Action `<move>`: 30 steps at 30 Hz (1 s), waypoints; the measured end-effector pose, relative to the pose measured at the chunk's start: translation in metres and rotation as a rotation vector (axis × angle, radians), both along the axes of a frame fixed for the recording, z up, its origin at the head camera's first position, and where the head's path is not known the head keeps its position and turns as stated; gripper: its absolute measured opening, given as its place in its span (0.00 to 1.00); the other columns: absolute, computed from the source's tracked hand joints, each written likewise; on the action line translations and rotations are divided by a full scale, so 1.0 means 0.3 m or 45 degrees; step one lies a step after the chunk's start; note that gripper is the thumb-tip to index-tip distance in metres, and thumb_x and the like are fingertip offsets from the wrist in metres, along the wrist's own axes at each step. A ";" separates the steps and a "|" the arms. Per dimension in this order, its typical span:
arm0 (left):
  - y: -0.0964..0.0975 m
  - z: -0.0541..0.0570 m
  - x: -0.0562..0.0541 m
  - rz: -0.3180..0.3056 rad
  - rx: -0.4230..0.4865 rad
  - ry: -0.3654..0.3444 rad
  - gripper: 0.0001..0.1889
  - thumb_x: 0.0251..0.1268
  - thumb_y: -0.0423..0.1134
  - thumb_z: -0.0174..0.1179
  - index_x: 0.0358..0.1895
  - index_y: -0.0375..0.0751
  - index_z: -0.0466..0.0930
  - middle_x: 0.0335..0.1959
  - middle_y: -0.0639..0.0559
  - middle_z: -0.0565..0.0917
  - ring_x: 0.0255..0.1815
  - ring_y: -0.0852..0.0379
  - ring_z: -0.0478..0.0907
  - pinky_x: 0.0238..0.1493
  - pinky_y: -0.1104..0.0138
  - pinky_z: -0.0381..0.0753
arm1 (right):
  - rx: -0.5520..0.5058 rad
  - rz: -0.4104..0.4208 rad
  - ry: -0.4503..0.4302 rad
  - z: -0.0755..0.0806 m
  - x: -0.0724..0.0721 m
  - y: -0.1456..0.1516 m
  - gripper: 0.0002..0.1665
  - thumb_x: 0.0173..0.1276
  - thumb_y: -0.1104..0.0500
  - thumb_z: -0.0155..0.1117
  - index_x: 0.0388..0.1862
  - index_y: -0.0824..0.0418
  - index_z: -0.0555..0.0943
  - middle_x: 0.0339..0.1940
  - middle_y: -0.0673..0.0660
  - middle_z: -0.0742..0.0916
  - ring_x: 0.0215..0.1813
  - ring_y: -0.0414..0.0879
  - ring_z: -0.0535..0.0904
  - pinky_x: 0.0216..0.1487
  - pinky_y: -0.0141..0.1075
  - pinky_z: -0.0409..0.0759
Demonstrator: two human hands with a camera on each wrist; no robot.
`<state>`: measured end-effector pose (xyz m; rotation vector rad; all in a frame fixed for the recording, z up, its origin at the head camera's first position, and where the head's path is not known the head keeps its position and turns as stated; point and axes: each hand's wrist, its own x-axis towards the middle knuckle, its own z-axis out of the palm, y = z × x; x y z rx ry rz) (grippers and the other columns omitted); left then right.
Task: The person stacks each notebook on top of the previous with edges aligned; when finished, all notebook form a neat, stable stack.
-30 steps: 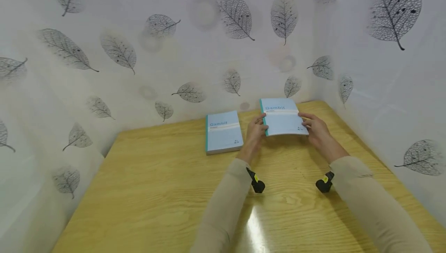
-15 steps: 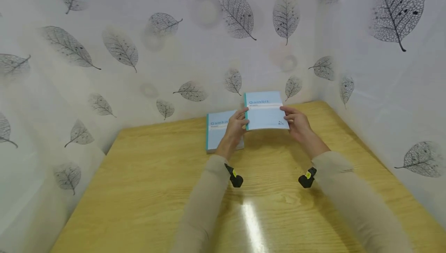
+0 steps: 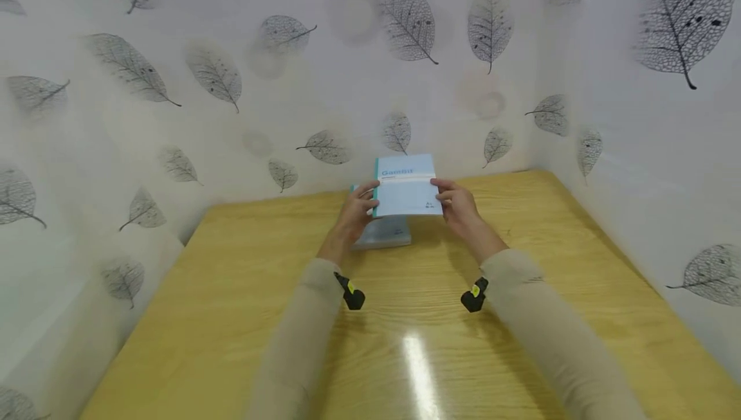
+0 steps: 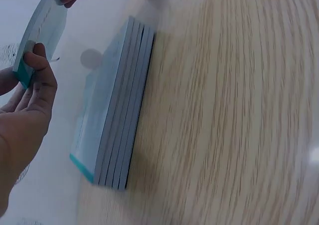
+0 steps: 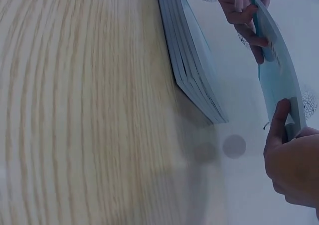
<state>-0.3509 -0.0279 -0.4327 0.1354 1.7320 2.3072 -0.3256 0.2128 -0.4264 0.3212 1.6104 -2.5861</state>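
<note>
Both hands hold a light blue notebook (image 3: 407, 195) with "Gambit" on its cover and a teal spine. My left hand (image 3: 354, 214) pinches the spine side; my right hand (image 3: 460, 206) pinches the opposite edge. In the left wrist view the held notebook (image 4: 46, 25) bows slightly, raised above a stack of similar notebooks (image 4: 117, 110). The stack lies flat on the table, several notebooks thick, its edges nearly lined up. From the head view, the held notebook covers most of the stack (image 3: 384, 235). The right wrist view shows a gap between the stack (image 5: 187, 55) and the held notebook (image 5: 281, 80).
The wood-grain table (image 3: 278, 291) reaches back to a pale curtain (image 3: 324, 85) printed with leaves, which also hangs along both sides. Black wrist cameras (image 3: 353, 294) sit at the cuffs of the beige sleeves (image 3: 301, 330). Light glares off the tabletop near the front.
Both hands have carried the held notebook leftward, from right of the stack to above it. The stack has stayed in place on the table, and the head view has shifted slightly.
</note>
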 end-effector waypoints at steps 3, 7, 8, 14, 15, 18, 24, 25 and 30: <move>-0.040 -0.005 0.002 -0.015 -0.038 0.002 0.29 0.76 0.21 0.48 0.77 0.36 0.65 0.76 0.36 0.69 0.65 0.46 0.75 0.48 0.69 0.86 | 0.019 0.008 -0.028 -0.014 -0.005 -0.034 0.32 0.75 0.75 0.44 0.77 0.65 0.69 0.80 0.60 0.69 0.64 0.48 0.74 0.53 0.27 0.82; -0.091 -0.022 0.009 -0.036 -0.078 -0.023 0.28 0.77 0.22 0.46 0.78 0.35 0.63 0.78 0.35 0.65 0.69 0.42 0.71 0.57 0.62 0.83 | 0.058 0.027 -0.064 -0.033 -0.004 -0.077 0.32 0.74 0.74 0.45 0.76 0.65 0.71 0.79 0.59 0.70 0.62 0.47 0.75 0.48 0.25 0.82; -0.103 -0.026 0.013 -0.036 -0.090 -0.033 0.28 0.77 0.22 0.46 0.78 0.35 0.63 0.79 0.35 0.64 0.70 0.41 0.71 0.60 0.60 0.82 | 0.064 0.032 -0.073 -0.037 -0.003 -0.088 0.32 0.74 0.74 0.46 0.75 0.64 0.72 0.79 0.58 0.71 0.63 0.47 0.74 0.48 0.26 0.82; -0.158 -0.037 0.031 -0.035 -0.149 -0.067 0.28 0.78 0.24 0.46 0.79 0.34 0.62 0.81 0.33 0.60 0.74 0.38 0.68 0.73 0.52 0.74 | 0.160 0.053 -0.099 -0.046 0.008 -0.146 0.32 0.73 0.74 0.48 0.75 0.65 0.72 0.81 0.58 0.69 0.74 0.52 0.69 0.64 0.31 0.78; -0.164 -0.038 0.032 -0.034 -0.152 -0.071 0.28 0.78 0.24 0.46 0.78 0.34 0.62 0.81 0.33 0.59 0.75 0.38 0.67 0.74 0.52 0.73 | 0.179 0.048 -0.100 -0.046 0.009 -0.154 0.32 0.73 0.75 0.48 0.75 0.65 0.73 0.81 0.58 0.69 0.75 0.52 0.68 0.68 0.33 0.77; -0.168 -0.042 0.035 -0.024 -0.162 -0.089 0.27 0.77 0.23 0.46 0.78 0.32 0.63 0.80 0.31 0.61 0.76 0.38 0.67 0.75 0.52 0.72 | 0.246 0.025 -0.111 -0.051 0.013 -0.165 0.31 0.72 0.75 0.51 0.73 0.66 0.74 0.80 0.59 0.71 0.77 0.52 0.68 0.74 0.36 0.73; -0.175 -0.047 0.043 0.060 -0.438 -0.073 0.29 0.73 0.24 0.49 0.77 0.32 0.64 0.76 0.34 0.66 0.77 0.40 0.66 0.77 0.54 0.69 | 0.438 0.051 -0.073 -0.048 0.029 -0.179 0.28 0.72 0.74 0.54 0.71 0.68 0.76 0.76 0.64 0.75 0.74 0.56 0.71 0.73 0.43 0.74; -0.176 -0.046 0.045 0.081 -0.514 -0.061 0.29 0.72 0.25 0.50 0.77 0.33 0.65 0.76 0.35 0.68 0.76 0.40 0.67 0.77 0.54 0.70 | 0.460 0.060 -0.067 -0.045 0.032 -0.180 0.28 0.73 0.73 0.54 0.71 0.67 0.76 0.76 0.64 0.75 0.74 0.57 0.71 0.73 0.44 0.74; -0.177 -0.029 0.055 0.162 -0.728 0.013 0.29 0.69 0.30 0.54 0.74 0.33 0.68 0.69 0.38 0.74 0.67 0.42 0.75 0.69 0.54 0.77 | 0.459 0.076 -0.064 -0.037 0.031 -0.181 0.26 0.76 0.69 0.54 0.71 0.66 0.76 0.75 0.63 0.75 0.74 0.58 0.71 0.77 0.46 0.70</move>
